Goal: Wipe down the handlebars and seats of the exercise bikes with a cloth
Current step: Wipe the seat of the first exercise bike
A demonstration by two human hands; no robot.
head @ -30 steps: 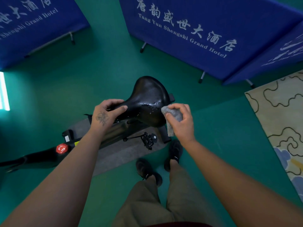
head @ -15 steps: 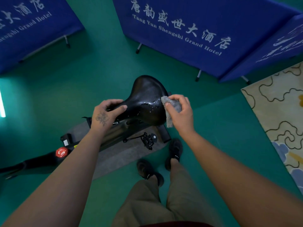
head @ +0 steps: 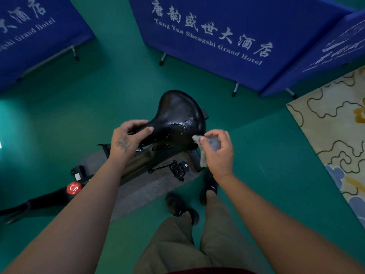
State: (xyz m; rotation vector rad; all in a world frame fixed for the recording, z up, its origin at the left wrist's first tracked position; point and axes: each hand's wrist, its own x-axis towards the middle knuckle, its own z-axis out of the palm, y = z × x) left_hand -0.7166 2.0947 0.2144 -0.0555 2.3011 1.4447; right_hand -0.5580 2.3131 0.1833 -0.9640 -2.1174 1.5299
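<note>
Far left there's a blue screen (head: 29, 36) with white hotel lettering, standing on the green floor (head: 118, 86). Lower down, a red knob (head: 73, 188) sits on the black bike frame (head: 39, 200), which runs off toward the left edge. The bike stands on a grey mat (head: 142, 190).

Then the left hand (head: 126, 139), flower tattoo on the back, wrapped around the narrow nose of the seat (head: 177, 119); thumb over the near side, fingers curled over the far edge. The seat is black and shiny, wide end pointing away from the person, and you can see wet drops and a smear on its right half. Under it there's a pedal (head: 178, 169) on its crank over the mat.

Right hand (head: 219, 153) is pinching a grey cloth (head: 207, 147), bunched up between thumb and curled fingers, with one end hanging down below the hand. The top corner of the cloth is right up against the seat's near right edge, touching or just about, hard to say for sure.

Below that, two black shoes (head: 181, 208) and khaki trousers (head: 197, 250), standing just beside the mat.

Behind the seat, another blue screen (head: 227, 36) reading "Tang Yun Shengshi Grand Hotel", a third one angled at the far right, and a cream rug (head: 335, 125) with swirly cloud lines at the right edge.
</note>
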